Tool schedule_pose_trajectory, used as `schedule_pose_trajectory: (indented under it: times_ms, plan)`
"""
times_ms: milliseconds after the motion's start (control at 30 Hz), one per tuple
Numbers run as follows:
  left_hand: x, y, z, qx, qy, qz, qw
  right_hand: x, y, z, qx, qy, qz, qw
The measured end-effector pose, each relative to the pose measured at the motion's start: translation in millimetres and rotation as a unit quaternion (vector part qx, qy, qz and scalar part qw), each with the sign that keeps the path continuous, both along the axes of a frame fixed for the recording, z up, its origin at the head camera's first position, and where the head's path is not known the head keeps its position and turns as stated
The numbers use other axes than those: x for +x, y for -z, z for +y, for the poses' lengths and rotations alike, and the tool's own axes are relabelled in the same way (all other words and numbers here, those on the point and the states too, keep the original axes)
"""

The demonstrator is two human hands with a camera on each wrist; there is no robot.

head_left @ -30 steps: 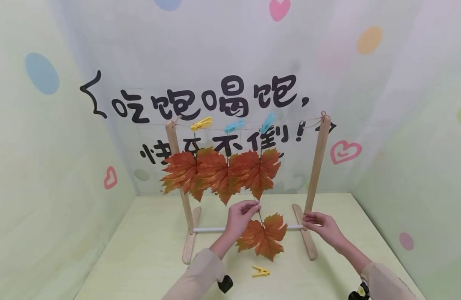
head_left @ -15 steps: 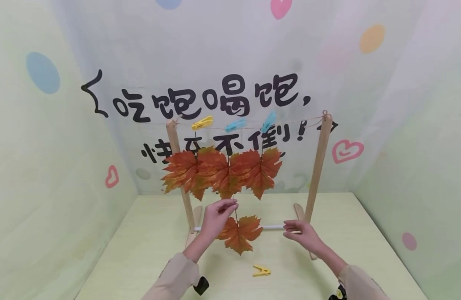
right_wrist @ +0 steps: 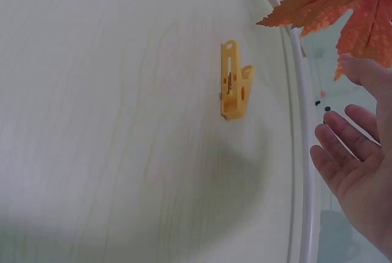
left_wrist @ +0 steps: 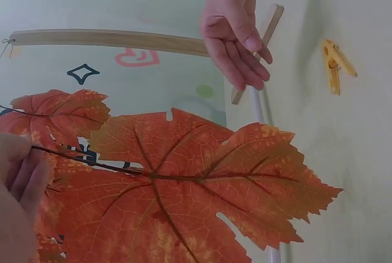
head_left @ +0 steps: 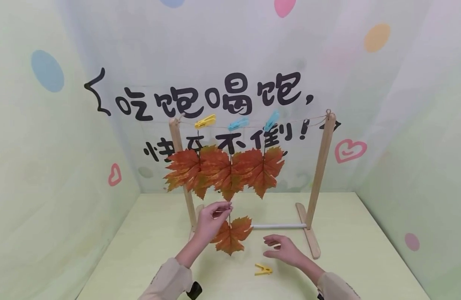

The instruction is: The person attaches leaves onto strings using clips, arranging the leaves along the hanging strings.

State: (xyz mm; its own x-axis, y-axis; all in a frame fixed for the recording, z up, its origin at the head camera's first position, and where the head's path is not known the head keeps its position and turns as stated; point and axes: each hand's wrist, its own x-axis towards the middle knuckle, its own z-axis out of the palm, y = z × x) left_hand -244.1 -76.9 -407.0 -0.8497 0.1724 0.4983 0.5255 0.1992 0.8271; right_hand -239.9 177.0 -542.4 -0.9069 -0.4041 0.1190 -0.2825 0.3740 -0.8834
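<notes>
My left hand point(head_left: 211, 221) pinches the thin dark stem of an orange-red artificial maple leaf point(left_wrist: 184, 183), which hangs below the fingertips. My right hand point(head_left: 284, 250) is held above the table with relaxed, parted fingers and nothing in them. Close by it, a yellow clothespin point(head_left: 263, 269) lies on the table; the right wrist view shows this clothespin point(right_wrist: 233, 85) apart from the hand. Behind the hands, several similar leaves point(head_left: 230, 171) hang in an overlapping row from a string, held by a yellow clothespin point(head_left: 205, 121) and two blue clothespins point(head_left: 238, 123).
The string runs between two upright wooden posts point(head_left: 320, 171). Each post stands on a wooden foot point(head_left: 308, 233), and a white rod point(head_left: 279, 226) joins them low down. A pale table point(head_left: 350, 250) lies below, with printed cloth walls behind and at the sides.
My left hand has carried the leaf leftward, to below the middle hanging leaf. My right hand has left the right post and come left and nearer, toward the yellow clothespin on the table.
</notes>
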Motion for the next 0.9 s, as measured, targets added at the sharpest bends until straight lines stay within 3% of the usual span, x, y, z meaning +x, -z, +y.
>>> schedule_pose_trajectory:
  times_ms: [267,567,767,900]
  plan:
    - [0.4,4.9,-5.2,0.024,0.007,-0.046,0.9986,1.1,19.1,-12.4,0.049,-0.029,-0.002,0.9984]
    - [4.4,6.5,-9.0,0.006,0.007,-0.074,0.9972,8.2,36.8,-21.5,0.090,-0.045,0.053,0.9936]
    - [4.4,8.4,-10.1,-0.014,0.017,-0.099,0.9949,11.7,45.0,-26.5,0.105,-0.040,0.066,0.9915]
    - [3.2,9.7,-10.0,-0.008,0.022,-0.114,0.9932,13.0,45.2,-30.4,0.140,-0.037,0.117,0.9825]
